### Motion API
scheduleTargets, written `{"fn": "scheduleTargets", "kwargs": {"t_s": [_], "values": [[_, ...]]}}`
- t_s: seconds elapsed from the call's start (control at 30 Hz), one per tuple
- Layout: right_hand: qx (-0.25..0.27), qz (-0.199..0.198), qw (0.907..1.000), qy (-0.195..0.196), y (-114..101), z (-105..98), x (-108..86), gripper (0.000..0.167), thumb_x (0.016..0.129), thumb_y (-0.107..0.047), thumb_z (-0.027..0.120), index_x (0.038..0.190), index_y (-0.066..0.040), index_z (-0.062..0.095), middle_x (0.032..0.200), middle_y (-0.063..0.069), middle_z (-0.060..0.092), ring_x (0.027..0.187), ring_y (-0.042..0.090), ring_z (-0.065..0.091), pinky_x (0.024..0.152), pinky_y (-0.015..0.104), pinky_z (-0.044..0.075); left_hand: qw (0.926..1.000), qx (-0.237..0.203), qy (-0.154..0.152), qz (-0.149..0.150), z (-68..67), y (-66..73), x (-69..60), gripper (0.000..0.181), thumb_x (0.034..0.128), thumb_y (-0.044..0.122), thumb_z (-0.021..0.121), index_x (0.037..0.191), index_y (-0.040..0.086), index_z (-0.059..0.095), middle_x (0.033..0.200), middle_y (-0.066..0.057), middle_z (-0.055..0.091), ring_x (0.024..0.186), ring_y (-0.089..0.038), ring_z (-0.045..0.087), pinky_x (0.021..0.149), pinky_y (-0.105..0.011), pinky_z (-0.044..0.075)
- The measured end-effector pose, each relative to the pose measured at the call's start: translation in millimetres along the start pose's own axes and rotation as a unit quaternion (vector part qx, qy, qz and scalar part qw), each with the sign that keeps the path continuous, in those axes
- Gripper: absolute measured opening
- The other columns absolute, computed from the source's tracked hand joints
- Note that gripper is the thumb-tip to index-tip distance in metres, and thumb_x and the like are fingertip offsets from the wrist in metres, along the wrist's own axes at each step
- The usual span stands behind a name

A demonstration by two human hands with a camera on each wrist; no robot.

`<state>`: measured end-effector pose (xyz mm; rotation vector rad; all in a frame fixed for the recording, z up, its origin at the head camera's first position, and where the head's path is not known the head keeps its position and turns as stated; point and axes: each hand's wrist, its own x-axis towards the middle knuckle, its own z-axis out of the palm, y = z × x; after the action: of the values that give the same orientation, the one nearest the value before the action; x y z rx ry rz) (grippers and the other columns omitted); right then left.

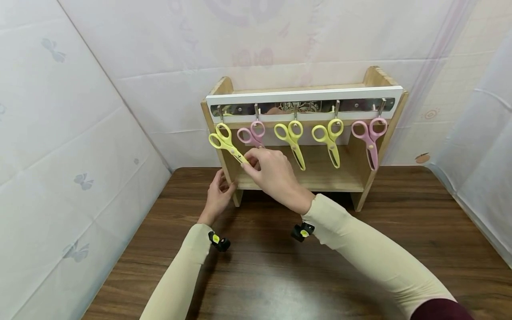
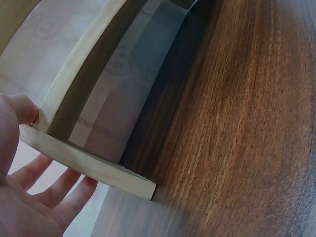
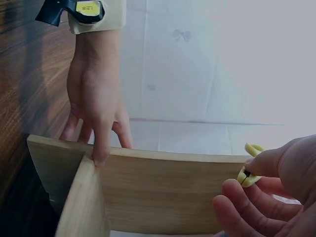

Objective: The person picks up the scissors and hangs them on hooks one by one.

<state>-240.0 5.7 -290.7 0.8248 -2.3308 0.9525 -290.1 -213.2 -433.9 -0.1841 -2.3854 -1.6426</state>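
Note:
My right hand [image 1: 280, 178] pinches a yellow pair of scissors [image 1: 230, 145] by the blade end between thumb and fingers. The scissors slant, with one finger loop at the leftmost hook [image 1: 220, 114]; whether the loop hangs on it I cannot tell. In the right wrist view, part of these yellow scissors [image 3: 243, 177] shows by the thumb. Low on the wooden shelf's left side, my left hand [image 1: 218, 198] grips the side panel [image 2: 106, 170], thumb in front and fingers behind. Pink scissors [image 1: 256, 140] hang from the second hook, partly hidden by my right hand.
Further right along the metal hook rail [image 1: 348, 106] hang yellow scissors [image 1: 294, 145], another yellow pair [image 1: 331, 143] and pink scissors [image 1: 372, 149]. The wooden shelf [image 1: 324, 178] stands at the back of a dark wood table [image 1: 256, 266], against patterned white sheeting [image 1: 180, 102].

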Motion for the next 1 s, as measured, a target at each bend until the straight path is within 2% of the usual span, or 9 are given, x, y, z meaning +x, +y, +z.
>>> {"fn": "scheduleTargets", "kwargs": {"t_s": [0.37,0.77,1.0], "values": [[-0.044,0.025,0.9985,0.021,0.9,22.8,-6.8,0.011,0.098,-0.024,0.072,0.100,-0.015,0.077,0.085,-0.006,0.074,0.068,0.014,0.066,0.059,0.036,0.053,0.9999,-0.002,0.006,0.009,0.9,-1.4,0.0,0.053,0.1001,0.013,0.066,0.149,0.017,0.047,0.142,-0.020,0.058,0.115,-0.041,0.064,0.092,-0.053,0.056],[-0.039,0.031,0.9972,0.056,7.7,43.9,-4.9,0.010,0.096,-0.022,0.073,0.100,-0.013,0.077,0.089,-0.004,0.076,0.067,0.016,0.067,0.058,0.037,0.054,1.0000,-0.003,0.002,0.004,0.4,-0.9,-0.8,0.054,0.1003,0.016,0.066,0.150,0.020,0.046,0.145,-0.019,0.056,0.117,-0.042,0.063,0.092,-0.055,0.056],[-0.044,0.039,0.9965,0.060,11.2,51.9,-3.2,0.010,0.097,-0.022,0.072,0.101,-0.013,0.076,0.090,-0.004,0.076,0.067,0.017,0.067,0.056,0.037,0.053,1.0000,-0.005,-0.005,0.001,-0.4,0.3,-1.6,0.054,0.1008,0.014,0.065,0.150,0.022,0.046,0.145,-0.019,0.056,0.117,-0.042,0.063,0.092,-0.056,0.056]]}}
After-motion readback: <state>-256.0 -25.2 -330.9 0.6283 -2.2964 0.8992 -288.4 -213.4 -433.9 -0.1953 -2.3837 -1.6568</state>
